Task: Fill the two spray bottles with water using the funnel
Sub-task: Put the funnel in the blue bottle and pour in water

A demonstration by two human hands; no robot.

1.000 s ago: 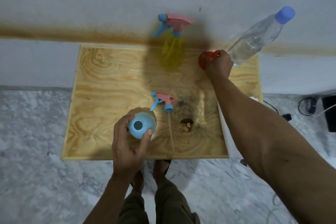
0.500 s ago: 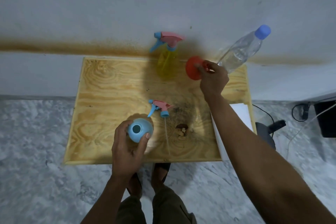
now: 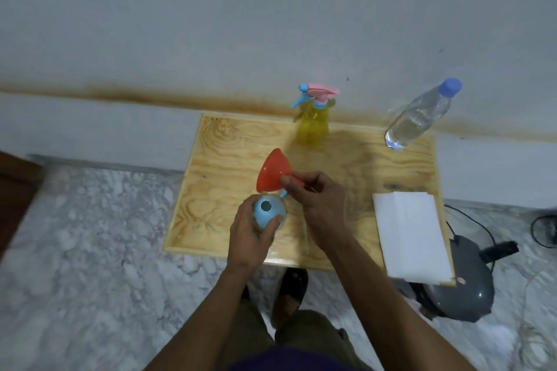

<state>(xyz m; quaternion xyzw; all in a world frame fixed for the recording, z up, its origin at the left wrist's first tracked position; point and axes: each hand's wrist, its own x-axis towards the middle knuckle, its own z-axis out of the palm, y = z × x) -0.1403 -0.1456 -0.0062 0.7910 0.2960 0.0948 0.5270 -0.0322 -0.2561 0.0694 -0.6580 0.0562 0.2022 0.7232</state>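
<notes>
The fingers (image 3: 272,221) of the left hand (image 3: 250,236) curl around a blue bottle (image 3: 268,211), clamped on its rounded shoulder, thumb on the near right side. The bottle stands on the table (image 3: 229,159) near the front edge, its round open mouth facing up with no sprayer on it. The right hand (image 3: 321,205) pinches a red funnel (image 3: 272,173) by its narrow end, fingers closed tight on the stem. The funnel is tilted, its wide cup pointing up and away toward the far left, and it hangs just beyond the blue bottle's mouth, close to it but not in it. A small bit of blue plastic (image 3: 283,193) peeks out between the funnel and the right hand; what it belongs to is hidden.

At the far edge of the table stands a yellow spray bottle (image 3: 313,126) with its pink and blue sprayer (image 3: 316,95) screwed on. To its right, at the far right corner, a clear water bottle (image 3: 417,117) with a blue cap (image 3: 449,87) holds water. A stack of white paper (image 3: 413,235) lies along the right side of the table, reaching its front corner. Beneath that corner sits a grey rounded appliance (image 3: 464,289) on the marble floor (image 3: 75,235), with a black cable (image 3: 542,227) nearby. The person's feet (image 3: 291,286) show under the front edge.
</notes>
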